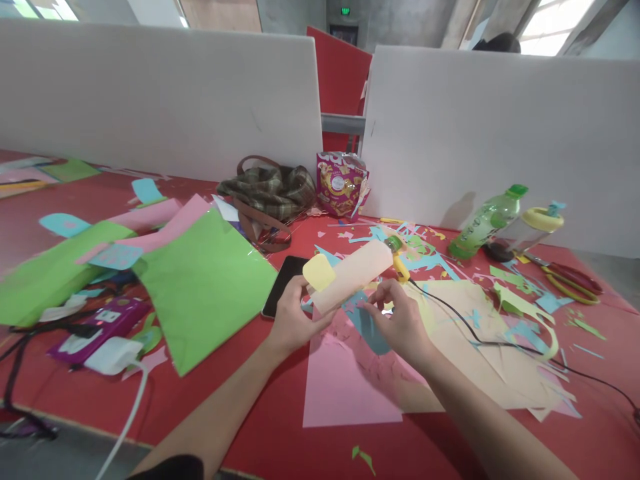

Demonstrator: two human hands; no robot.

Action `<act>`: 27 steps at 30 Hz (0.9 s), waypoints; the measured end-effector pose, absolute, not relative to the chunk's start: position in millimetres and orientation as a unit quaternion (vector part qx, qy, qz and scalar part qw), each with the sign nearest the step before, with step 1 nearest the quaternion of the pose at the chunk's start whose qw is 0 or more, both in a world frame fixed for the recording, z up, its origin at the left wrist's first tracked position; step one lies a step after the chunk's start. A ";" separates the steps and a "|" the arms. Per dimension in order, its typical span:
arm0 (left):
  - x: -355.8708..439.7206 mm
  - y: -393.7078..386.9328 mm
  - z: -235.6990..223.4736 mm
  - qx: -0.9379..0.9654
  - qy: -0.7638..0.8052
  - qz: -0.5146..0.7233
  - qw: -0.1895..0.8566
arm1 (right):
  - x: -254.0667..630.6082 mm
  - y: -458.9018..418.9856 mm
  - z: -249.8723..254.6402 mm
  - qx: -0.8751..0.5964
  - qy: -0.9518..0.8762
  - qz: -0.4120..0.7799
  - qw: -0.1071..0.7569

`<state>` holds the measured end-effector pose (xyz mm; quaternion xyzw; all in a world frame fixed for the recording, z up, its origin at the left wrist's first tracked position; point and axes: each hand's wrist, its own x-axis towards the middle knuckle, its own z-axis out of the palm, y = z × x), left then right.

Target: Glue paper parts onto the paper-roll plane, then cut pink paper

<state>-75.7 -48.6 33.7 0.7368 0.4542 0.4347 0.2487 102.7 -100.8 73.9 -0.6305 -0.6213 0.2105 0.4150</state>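
Observation:
Over the red table (280, 433), my left hand (291, 320) pinches a rolled peach paper piece (353, 275) with a small yellow paper shape (319, 272) stuck on its near end. My right hand (400, 321) is just right of it, fingers curled and touching the roll's lower edge and a blue paper cut-out (367, 328). A yellow glue gun (400, 263) with a black cord (475, 333) lies just behind the roll. Below the hands lies a pink sheet (345, 387) next to a peach sheet (490, 360).
A black phone (284, 283) lies left of my hands. Green sheets (210, 287), pink sheets, a purple box (100, 327) and a white charger sit at left. A plaid bag (267, 193), snack packet (343, 181), green bottle (485, 223), scissors (570, 280) and paper scraps lie behind. White partitions (160, 93) wall the back.

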 end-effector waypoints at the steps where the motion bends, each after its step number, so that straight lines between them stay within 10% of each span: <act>1: -75.6 -49.0 34.0 0.738 0.453 0.435 0.248 | 102.3 -100.7 73.4 -0.632 -0.622 0.205 0.415; 27: -75.4 -51.6 32.1 0.752 0.438 0.437 0.227 | 103.4 -98.8 68.9 -0.647 -0.602 0.177 0.433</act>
